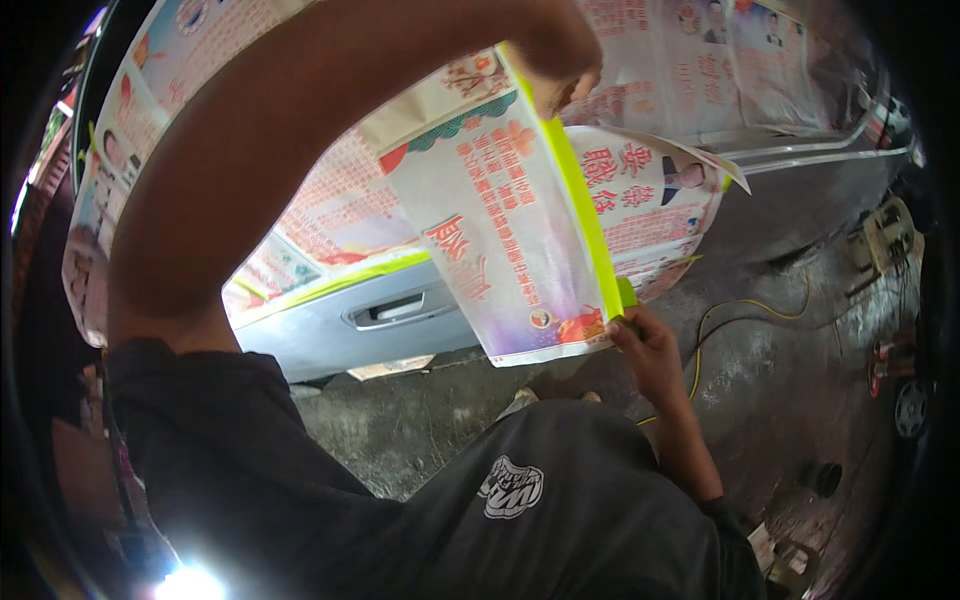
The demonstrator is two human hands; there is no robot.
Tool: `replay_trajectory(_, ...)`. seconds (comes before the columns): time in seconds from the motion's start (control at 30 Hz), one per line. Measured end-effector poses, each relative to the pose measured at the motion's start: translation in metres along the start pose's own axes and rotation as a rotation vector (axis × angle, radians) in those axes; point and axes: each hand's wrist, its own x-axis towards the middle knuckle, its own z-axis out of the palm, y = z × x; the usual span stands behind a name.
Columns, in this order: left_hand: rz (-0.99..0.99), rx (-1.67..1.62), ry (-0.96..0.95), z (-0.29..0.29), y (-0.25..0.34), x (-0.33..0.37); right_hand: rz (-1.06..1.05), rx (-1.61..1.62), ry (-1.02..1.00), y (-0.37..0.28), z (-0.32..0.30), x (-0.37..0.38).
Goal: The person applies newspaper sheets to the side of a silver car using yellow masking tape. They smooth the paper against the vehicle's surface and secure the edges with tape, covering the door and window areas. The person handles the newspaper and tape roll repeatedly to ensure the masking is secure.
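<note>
A sheet of printed newspaper (490,220) hangs in front of me, with a strip of yellow-green masking tape (580,210) along its right edge. At the top of that strip, my left hand (562,65) has its fingers curled closed at the taped edge; the fingertips are partly hidden. Lower down, my right hand (648,348) pinches the sheet's bottom corner together with the tape, and the small green tape roll (627,292) sits just above its fingers. Behind the sheet is a grey car door (310,340) with its handle (395,312) uncovered.
More newspaper (655,190) and taped sheets cover the upper part of the car. A yellow hose (700,345) curls over the stained concrete floor (740,380). A stool-like object (885,240) stands at the right, and a dark round container (823,478) lies at lower right.
</note>
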Motion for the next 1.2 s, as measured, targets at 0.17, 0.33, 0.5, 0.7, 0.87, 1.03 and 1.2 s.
replay_trajectory(0.17, 0.028, -0.040, -0.046, 0.002, -0.003, 0.016, 0.031, -0.015, 0.040, -0.010, -0.015, -0.008)
replay_trajectory(0.33, 0.003, -0.065, -0.047, 0.000, 0.005, 0.005, -0.002, -0.111, 0.036, -0.032, -0.016, -0.020)
replay_trajectory(0.5, -0.011, -0.061, -0.019, -0.011, 0.018, -0.013, -0.031, -0.111, -0.036, -0.039, -0.026, -0.029)
replay_trajectory(0.7, 0.015, -0.035, 0.085, -0.021, 0.057, -0.047, -0.053, -0.223, -0.082, -0.070, -0.055, -0.050)
replay_trajectory(0.87, 0.006, -0.056, 0.198, -0.018, 0.091, -0.084, -0.001, -0.296, 0.018, -0.068, -0.123, -0.062)
replay_trajectory(1.03, 0.071, -0.231, 0.313, 0.024, 0.099, -0.084, 0.045, -0.663, 0.109, -0.071, -0.194, -0.046)
replay_trajectory(1.2, 0.145, -0.648, 0.599, 0.152, 0.106, -0.062, 0.010, -0.700, 0.138, -0.083, -0.188, -0.020)
